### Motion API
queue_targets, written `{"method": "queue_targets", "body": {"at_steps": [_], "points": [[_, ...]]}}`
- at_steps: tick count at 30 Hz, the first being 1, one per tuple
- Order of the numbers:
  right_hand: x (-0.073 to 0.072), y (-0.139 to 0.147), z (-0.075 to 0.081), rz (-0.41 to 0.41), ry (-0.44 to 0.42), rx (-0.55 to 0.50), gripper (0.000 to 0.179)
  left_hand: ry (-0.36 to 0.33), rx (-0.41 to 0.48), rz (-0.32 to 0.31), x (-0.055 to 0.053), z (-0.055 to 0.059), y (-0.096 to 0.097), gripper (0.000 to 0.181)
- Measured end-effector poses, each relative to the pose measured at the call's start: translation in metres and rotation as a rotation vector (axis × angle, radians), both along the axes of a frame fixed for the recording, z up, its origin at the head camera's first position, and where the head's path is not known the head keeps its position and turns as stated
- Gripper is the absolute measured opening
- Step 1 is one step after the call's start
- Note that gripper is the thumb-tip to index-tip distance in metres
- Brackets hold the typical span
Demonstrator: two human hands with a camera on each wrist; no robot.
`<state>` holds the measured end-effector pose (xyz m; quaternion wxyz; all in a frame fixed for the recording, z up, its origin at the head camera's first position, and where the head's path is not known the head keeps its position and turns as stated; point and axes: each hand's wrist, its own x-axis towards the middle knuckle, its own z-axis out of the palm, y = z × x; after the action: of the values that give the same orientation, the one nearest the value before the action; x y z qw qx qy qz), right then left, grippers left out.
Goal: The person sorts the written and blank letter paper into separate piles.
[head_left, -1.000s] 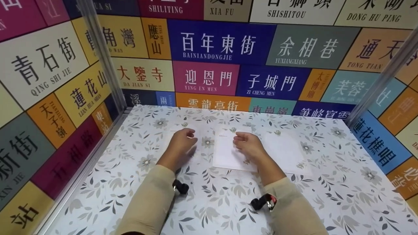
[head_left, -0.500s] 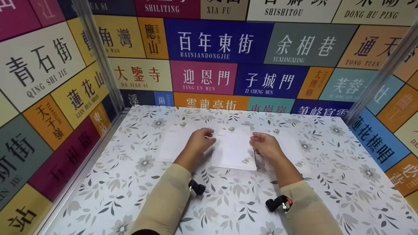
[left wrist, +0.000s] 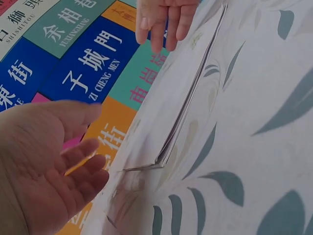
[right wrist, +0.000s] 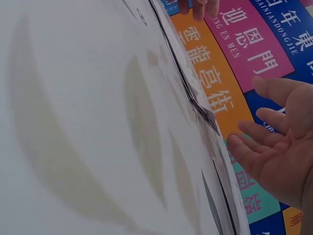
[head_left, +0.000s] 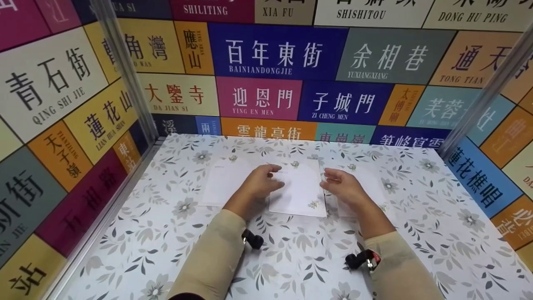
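Note:
A thin stack of white paper sheets (head_left: 297,189) with small floral prints lies flat in the middle of the patterned tablecloth. Its layered edges show in the left wrist view. My left hand (head_left: 261,182) hovers at the stack's left edge, fingers loosely bent with nothing between them. On the opposite side, my right hand (head_left: 345,186) is held just off the right edge, also holding nothing. Both wrist views show the left palm (left wrist: 54,166) and the right palm (right wrist: 279,142) facing inward, with relaxed fingers spread apart.
Another white sheet (head_left: 220,183) lies to the left, and a further one (head_left: 375,181) to the right, partly behind the right hand. Panels with Chinese place names (head_left: 275,54) enclose the table at the back and sides. Small black cameras (head_left: 253,239) sit at both wrists.
Both hands have moved right: the left from over the left sheet, the right from over the middle stack. Lately the right hand has shifted slightly further right, away from the stack's edge.

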<state>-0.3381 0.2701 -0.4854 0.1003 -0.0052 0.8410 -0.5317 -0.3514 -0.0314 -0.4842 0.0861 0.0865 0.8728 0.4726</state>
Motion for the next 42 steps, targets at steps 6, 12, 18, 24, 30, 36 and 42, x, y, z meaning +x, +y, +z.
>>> {"method": "queue_targets", "body": {"at_steps": [6,12,18,24,30,36,42], "points": [[0.006,-0.002,-0.003,0.179,0.01,0.167,0.079,0.059,-0.189,-0.235,0.004,-0.005,-0.002,0.083],[0.007,-0.001,-0.005,0.323,0.03,0.337,0.087,-0.019,-0.353,-0.315,0.012,-0.007,-0.002,0.093],[0.01,-0.002,-0.004,0.433,0.041,0.471,0.087,-0.033,-0.424,-0.345,0.015,-0.007,-0.001,0.09],[0.013,-0.003,-0.001,0.466,0.064,0.55,0.087,-0.006,-0.486,-0.367,0.016,-0.007,0.0,0.086],[0.013,-0.002,-0.001,0.451,0.065,0.559,0.087,-0.004,-0.482,-0.367,0.016,-0.006,0.001,0.085],[0.012,-0.002,-0.001,0.433,0.059,0.523,0.076,0.009,-0.491,-0.346,0.014,-0.009,0.003,0.077],[0.012,-0.003,-0.003,0.402,0.087,0.492,0.065,0.096,-0.513,-0.323,0.012,-0.011,0.003,0.061]]}}
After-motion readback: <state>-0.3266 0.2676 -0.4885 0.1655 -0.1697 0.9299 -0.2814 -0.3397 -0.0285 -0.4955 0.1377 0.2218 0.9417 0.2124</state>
